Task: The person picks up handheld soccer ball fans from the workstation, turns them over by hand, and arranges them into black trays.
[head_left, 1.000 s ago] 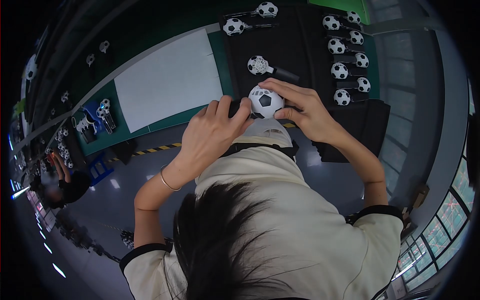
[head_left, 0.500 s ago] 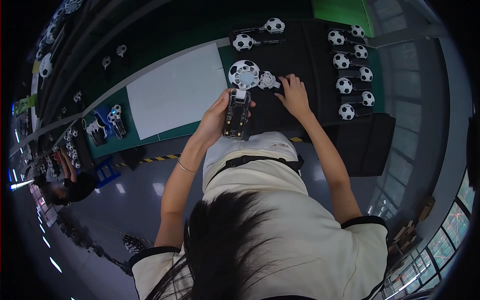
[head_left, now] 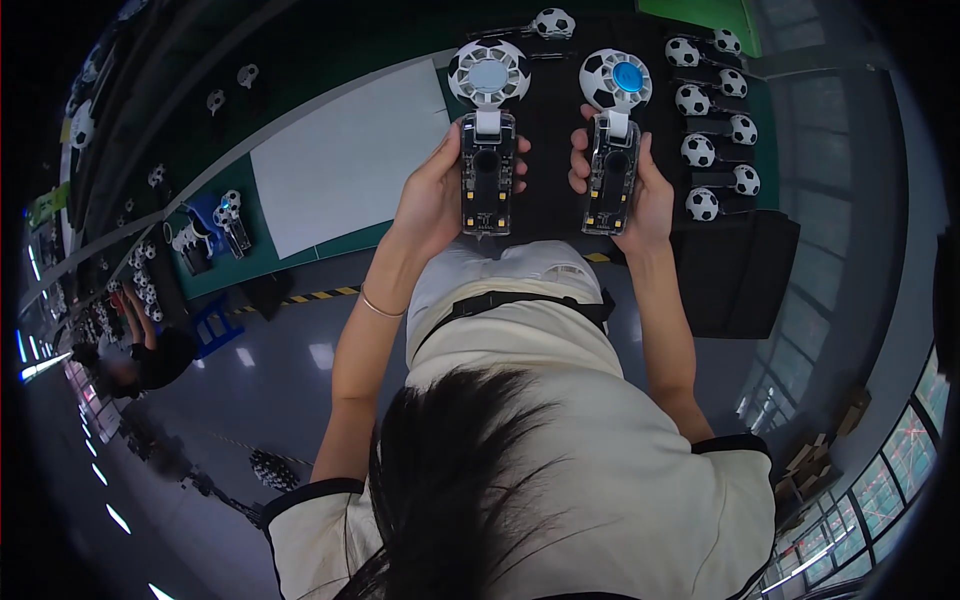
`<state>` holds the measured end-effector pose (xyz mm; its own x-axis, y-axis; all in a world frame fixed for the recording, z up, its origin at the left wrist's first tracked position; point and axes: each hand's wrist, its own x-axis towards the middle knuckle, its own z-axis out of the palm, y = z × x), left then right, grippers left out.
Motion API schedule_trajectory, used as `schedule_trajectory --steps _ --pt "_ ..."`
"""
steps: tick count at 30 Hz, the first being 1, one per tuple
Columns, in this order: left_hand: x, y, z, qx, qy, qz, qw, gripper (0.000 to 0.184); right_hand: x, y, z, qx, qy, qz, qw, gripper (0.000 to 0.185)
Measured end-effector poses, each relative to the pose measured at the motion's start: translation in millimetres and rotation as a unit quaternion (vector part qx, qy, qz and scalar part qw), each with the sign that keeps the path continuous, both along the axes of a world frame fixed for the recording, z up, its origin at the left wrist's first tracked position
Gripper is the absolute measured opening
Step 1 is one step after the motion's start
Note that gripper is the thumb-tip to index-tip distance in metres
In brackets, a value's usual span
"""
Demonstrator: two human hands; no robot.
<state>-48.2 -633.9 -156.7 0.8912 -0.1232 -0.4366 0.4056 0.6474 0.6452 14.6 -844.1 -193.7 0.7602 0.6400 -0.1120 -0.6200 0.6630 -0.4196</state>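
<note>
My left hand (head_left: pixel 428 200) is closed around a handheld fan (head_left: pixel 487 178) with a clear handle that shows a dark circuit board. Its round soccer-ball head points away from me, with a pale disc in the middle of the vents. A second, similar fan (head_left: pixel 610 178) is gripped in my right hand (head_left: pixel 652 208); the disc in its head is shiny blue. Both fans are held upright side by side, apart from each other, with their board sides facing me. My fingers wrap behind the handles and are partly hidden.
Several soccer-ball fans (head_left: pixel 697 150) lie in staggered rows on the black mat at the right. Another fan (head_left: pixel 553 24) lies at the back. A white sheet (head_left: pixel 345 160) covers the green table at the left. A co-worker (head_left: pixel 160 355) is far left.
My right hand has picked up a second fan from the mat and brought it beside the first. The left-hand fan has moved up slightly and is straighter.
</note>
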Motion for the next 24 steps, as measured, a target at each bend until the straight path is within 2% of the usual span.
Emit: schedule_trajectory --steps 4,7,8,9,10,11,12,13,14,16,17,18,20,22,24 --pt "6.3 -5.6 -1.6 0.026 0.001 -0.007 1.000 0.047 -3.7 -0.9 3.4 0.022 0.011 -0.007 1.000 0.062" --pt "19.0 -4.6 -24.2 0.044 -0.050 -0.022 0.998 0.041 -4.1 -2.1 5.4 0.011 0.010 -0.019 1.000 0.062" --pt "27.5 -4.2 -38.7 0.191 -0.072 -0.040 0.978 0.038 -4.0 -2.9 6.5 0.002 0.008 -0.020 1.000 0.062" --pt "38.4 -3.8 -51.6 0.333 -0.097 -0.056 0.936 0.038 -3.2 -3.6 7.6 -0.007 0.004 -0.021 1.000 0.062" --pt "50.3 -3.4 -60.3 0.484 -0.086 -0.098 0.866 0.040 -2.4 -3.9 8.9 -0.003 -0.001 -0.024 1.000 0.062" --pt "63.8 -2.7 -73.4 0.480 -0.091 -0.104 0.866 0.040 -0.2 -4.9 9.8 -0.007 -0.003 -0.032 0.999 0.062" --pt "77.3 -1.9 -88.9 0.600 -0.170 -0.122 0.772 0.039 2.0 -5.9 10.6 -0.015 -0.014 -0.029 0.999 0.062" --pt "89.7 -0.8 -104.2 0.703 -0.245 -0.135 0.654 0.039 2.2 -6.5 13.3 -0.023 -0.024 -0.028 0.999 0.062" --pt "101.6 -0.6 -118.0 0.699 -0.252 -0.141 0.654 0.039 2.0 -7.0 22.1 -0.070 -0.022 -0.035 0.997 0.062" --pt "125.1 -0.3 -145.1 0.742 -0.332 -0.155 0.561 0.036 5.2 -8.3 27.3 -0.068 -0.043 -0.043 0.996 0.062" --pt "135.1 1.1 -154.7 0.761 -0.388 -0.153 0.497 0.037 7.6 -9.2 27.9 -0.064 -0.064 -0.042 0.995 0.063" --pt "141.8 2.3 -164.5 0.759 -0.393 -0.156 0.496 0.037 9.7 -10.1 27.6 -0.065 -0.064 -0.044 0.995 0.063" --pt "150.2 2.9 -171.1 0.808 -0.379 -0.192 0.408 0.036 12.0 -11.6 29.6 -0.078 -0.069 -0.047 0.993 0.063" --pt "153.0 7.3 -173.5 0.807 -0.388 -0.175 0.410 0.037 13.8 -12.2 32.5 -0.090 -0.072 -0.048 0.992 0.063" --pt "151.6 7.5 -173.9 0.830 -0.377 -0.139 0.387 0.038 13.9 -12.6 35.8 -0.062 -0.077 -0.044 0.994 0.063"
